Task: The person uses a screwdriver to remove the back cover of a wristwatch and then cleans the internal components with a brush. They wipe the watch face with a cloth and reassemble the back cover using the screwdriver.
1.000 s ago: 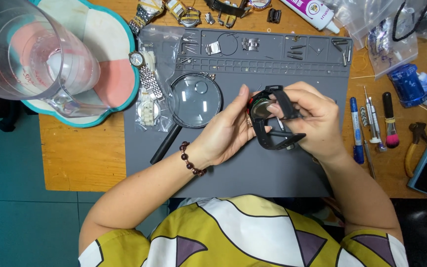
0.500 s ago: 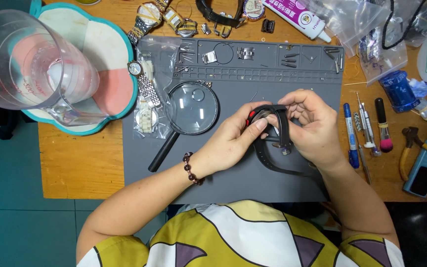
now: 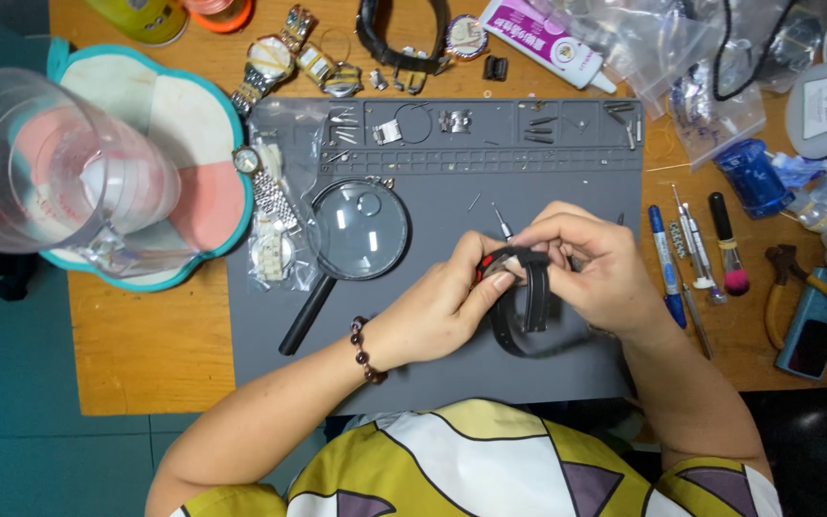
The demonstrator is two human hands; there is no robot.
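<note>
One black strap (image 3: 521, 304) over the middle of one grey mat (image 3: 433, 369), pinched from both sides. Left hand (image 3: 437, 311) closed on the strap's left edge, thumb and forefinger pressed to it beside a red part. Right hand (image 3: 591, 273) curled over the top end, fingertips shut on the strap; lower loop hanging down onto the mat.

One magnifier (image 3: 356, 235) lying flat just left of the hands, handle slanting toward the near edge. One small screwdriver (image 3: 502, 223) just above the hands. One bead bracelet (image 3: 366, 349) on the left wrist.

Mat's top row of shallow compartments: small metal parts, pins and a thin ring (image 3: 415, 123), too small to count surely. One clear bag (image 3: 275, 244) on the mat's left edge with pale links inside, one steel watch (image 3: 256, 177) lying on it.

Three more watches or so above the mat: two gold-toned (image 3: 284, 53), one with a black band (image 3: 399, 38). One glue tube (image 3: 543, 38) beside them.

One clear jug (image 3: 45, 163) at far left over one flower-shaped tray (image 3: 203, 191); contents not clear.

Right of the mat: one blue pen (image 3: 664, 263), about two slim metal tools (image 3: 691, 254), one pink-tipped brush (image 3: 725, 249), one pair of yellow pliers (image 3: 782, 287), one blue box (image 3: 809, 330). Several plastic bags (image 3: 701, 67) at top right, holding dark bits that cannot be made out.
</note>
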